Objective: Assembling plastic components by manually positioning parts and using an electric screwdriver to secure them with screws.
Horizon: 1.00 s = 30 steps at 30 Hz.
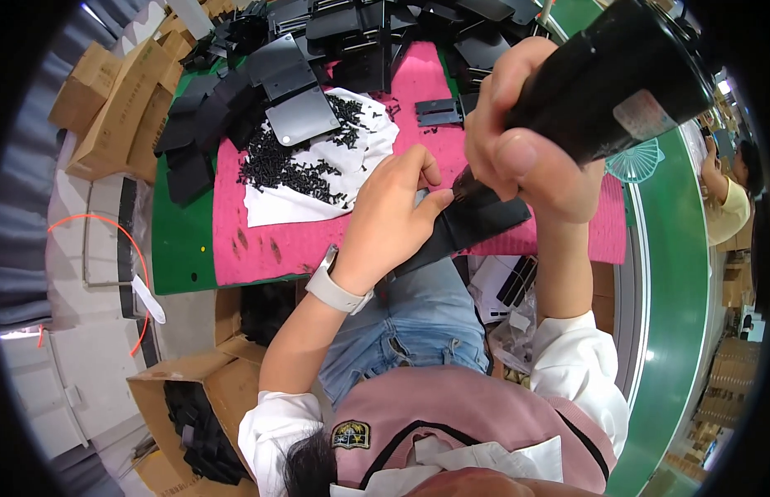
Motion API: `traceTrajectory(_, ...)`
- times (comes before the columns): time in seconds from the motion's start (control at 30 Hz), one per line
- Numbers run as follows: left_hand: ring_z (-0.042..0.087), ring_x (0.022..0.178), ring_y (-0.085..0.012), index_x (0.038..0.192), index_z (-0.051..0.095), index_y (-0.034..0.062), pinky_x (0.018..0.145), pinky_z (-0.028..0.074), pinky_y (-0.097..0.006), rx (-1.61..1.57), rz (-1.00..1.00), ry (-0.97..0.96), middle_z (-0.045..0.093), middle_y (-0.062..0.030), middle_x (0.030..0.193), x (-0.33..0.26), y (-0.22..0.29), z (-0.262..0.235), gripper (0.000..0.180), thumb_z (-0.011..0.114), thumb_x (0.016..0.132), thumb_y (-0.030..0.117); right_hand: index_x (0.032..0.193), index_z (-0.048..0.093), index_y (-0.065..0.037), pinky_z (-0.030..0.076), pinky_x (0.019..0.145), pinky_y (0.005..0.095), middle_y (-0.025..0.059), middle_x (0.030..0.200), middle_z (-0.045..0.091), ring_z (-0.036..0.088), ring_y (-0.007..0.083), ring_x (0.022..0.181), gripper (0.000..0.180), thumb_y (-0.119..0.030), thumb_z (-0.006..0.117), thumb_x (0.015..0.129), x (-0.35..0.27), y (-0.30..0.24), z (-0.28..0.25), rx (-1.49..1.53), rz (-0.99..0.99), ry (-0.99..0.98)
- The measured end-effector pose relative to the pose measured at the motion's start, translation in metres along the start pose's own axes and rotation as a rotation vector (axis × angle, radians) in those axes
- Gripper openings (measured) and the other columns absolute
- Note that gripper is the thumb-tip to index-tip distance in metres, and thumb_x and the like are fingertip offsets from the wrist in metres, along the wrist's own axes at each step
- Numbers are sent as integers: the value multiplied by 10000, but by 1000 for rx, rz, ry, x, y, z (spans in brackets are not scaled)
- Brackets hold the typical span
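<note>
My right hand (pixel 530 137) is wrapped around a large black cylindrical power screwdriver (pixel 617 83), which is tilted with its nose down and to the left. That nose meets a flat black plastic part (pixel 492 222) at the near edge of the work surface. My left hand (pixel 395 207) lies over the same part, thumb and forefinger bent together close to the driver's nose. Whatever sits between those fingertips is hidden. Beyond my left hand, a heap of small black screws (pixel 285 161) is spread on a white cloth (pixel 273 211).
A pink mat (pixel 236 248) covers part of the green table (pixel 176 261). Black plates (pixel 302 116) pile up along the far side. One small black piece (pixel 439 113) lies apart on the mat. An open cardboard box (pixel 165 373) stands below left. Another person (pixel 728 203) sits far right.
</note>
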<state>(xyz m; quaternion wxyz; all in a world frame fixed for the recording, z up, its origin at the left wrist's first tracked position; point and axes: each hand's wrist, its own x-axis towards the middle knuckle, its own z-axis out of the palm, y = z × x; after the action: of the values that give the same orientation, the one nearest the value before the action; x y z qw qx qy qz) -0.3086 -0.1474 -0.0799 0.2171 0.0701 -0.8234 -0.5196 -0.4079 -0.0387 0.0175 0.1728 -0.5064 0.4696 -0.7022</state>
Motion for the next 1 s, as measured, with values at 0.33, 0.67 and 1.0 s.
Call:
traceTrajectory(0.33, 506, 719, -342, 711, 444, 0, 645, 382, -424, 52, -82, -6, 498, -139, 663, 1, 7, -3, 225, 665, 701, 35, 898, 405, -24, 279, 328, 188, 27, 543, 418, 334, 59, 373, 333, -163, 659, 734, 7, 15, -2, 124, 40, -121)
traceTrajectory(0.67, 487, 686, -342, 636, 431, 14, 634, 384, -428, 139, 76, 50, 482, -135, 630, 1, -1, 5, 246, 670, 681, 49, 848, 407, -28, 321, 373, 209, 25, 548, 431, 393, 82, 409, 339, -122, 699, 704, -4, 12, 7, 62, -38, -113)
traceTrajectory(1.0, 525, 789, -253, 774, 667, 34, 695, 437, -350, 491, 245, 261, 591, -67, 807, 2, -8, -53, 85, 692, 717, 92, 1067, 408, -64, 414, 437, 241, 31, 651, 515, 512, 127, 474, 457, -92, 722, 736, -4, -16, -48, 431, -234, -545)
